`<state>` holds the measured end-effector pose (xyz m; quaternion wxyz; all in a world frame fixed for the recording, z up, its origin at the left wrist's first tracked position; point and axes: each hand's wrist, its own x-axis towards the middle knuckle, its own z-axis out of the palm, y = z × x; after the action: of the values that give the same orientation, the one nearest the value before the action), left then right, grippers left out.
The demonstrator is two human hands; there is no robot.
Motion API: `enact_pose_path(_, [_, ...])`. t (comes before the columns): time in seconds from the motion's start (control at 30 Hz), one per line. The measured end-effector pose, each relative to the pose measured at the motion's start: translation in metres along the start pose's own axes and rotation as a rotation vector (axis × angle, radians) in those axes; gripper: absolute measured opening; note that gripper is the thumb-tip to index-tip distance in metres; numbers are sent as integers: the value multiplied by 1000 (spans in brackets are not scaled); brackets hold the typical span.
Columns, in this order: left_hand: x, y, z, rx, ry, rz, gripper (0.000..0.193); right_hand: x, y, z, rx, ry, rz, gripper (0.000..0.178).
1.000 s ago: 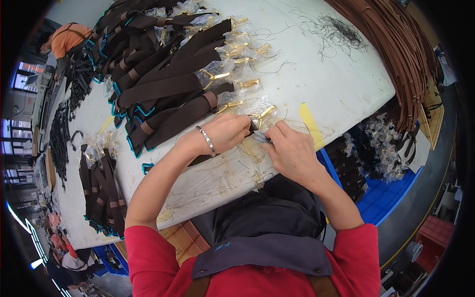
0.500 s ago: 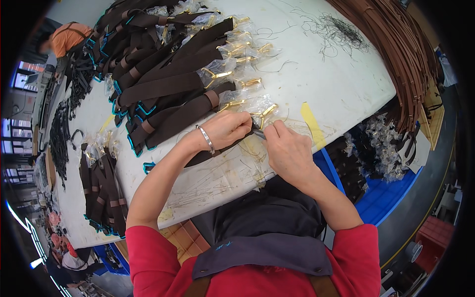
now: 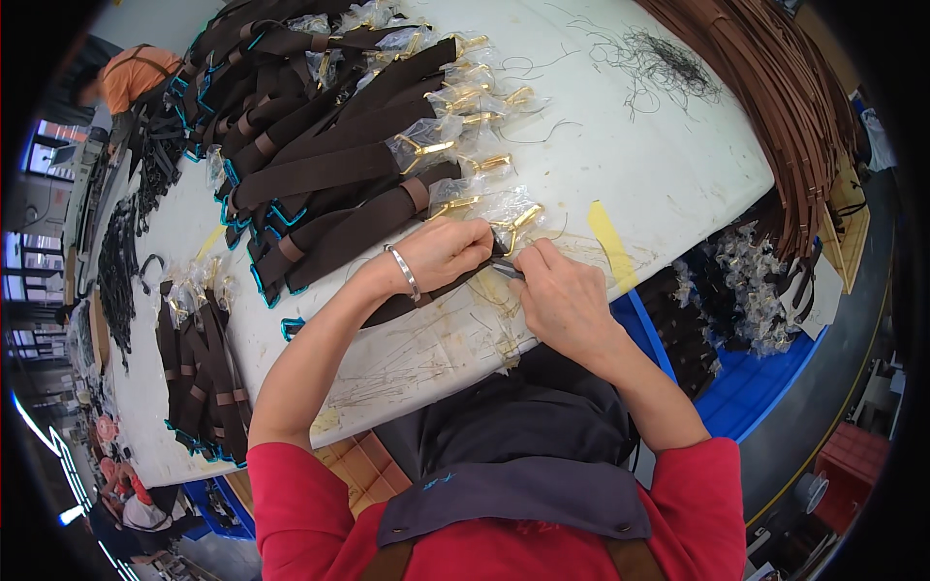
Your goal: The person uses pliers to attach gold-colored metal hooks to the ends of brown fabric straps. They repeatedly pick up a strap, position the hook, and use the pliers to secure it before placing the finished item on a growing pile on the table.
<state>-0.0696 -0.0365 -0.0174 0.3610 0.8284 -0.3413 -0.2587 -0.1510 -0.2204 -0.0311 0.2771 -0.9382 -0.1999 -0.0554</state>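
My left hand [image 3: 448, 254] is closed on a dark brown strap [image 3: 392, 309] near its end with a gold buckle [image 3: 524, 229] wrapped in clear plastic. The strap runs back under my left wrist to a teal-edged end piece [image 3: 291, 328]. My right hand [image 3: 567, 295] is closed round small thread snips [image 3: 506, 267], whose grey metal tip points at the strap beside my left fingers. Most of the snips is hidden in the hand. Just beyond my hands lies a pile of similar brown straps [image 3: 320, 174], their plastic-wrapped gold buckles facing right.
A smaller strap bundle [image 3: 205, 373] lies at the table's left. Loose dark threads [image 3: 668, 63] and yellow tape [image 3: 610, 242] are on the white table [image 3: 717, 184]. Long brown strips [image 3: 775, 107] hang over the right edge, above a blue bin [image 3: 746, 387]. A person in orange [image 3: 136, 77] bends at far left.
My right hand has shifted slightly, and more of the snips' metal tip shows between my hands. The left hand and the strap stay in place.
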Motion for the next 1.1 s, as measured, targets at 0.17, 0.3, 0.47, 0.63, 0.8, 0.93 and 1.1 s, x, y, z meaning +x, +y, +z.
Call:
enact_pose_path(0.17, [1, -3, 2, 3, 6, 19, 14, 1, 0, 0, -26, -9, -7, 19])
enact_pose_path(0.3, [3, 2, 0, 53, -36, -11, 14, -1, 2, 2, -32, -15, -15, 19])
enact_pose_path(0.47, [15, 41, -26, -563, 62, -347, 18, -7, 1, -19, 200, -142, -36, 17])
enact_pose_path(0.63, [10, 44, -49, -10, 562, 36, 24, 24, 19, -35, 141, 112, 48, 20])
enact_pose_path(0.8, [-51, 32, -14, 539, 20, -243, 51, 44, 49, -22, -84, -103, 60, 23])
enact_pose_path(0.93, [-106, -8, -14, 391, 113, -414, 46, 54, 64, -46, 778, -350, 295, 16])
enact_pose_path(1.1, [-143, 4, -65, -244, 78, -384, 33, 47, 61, -58, 1038, -469, 503, 14])
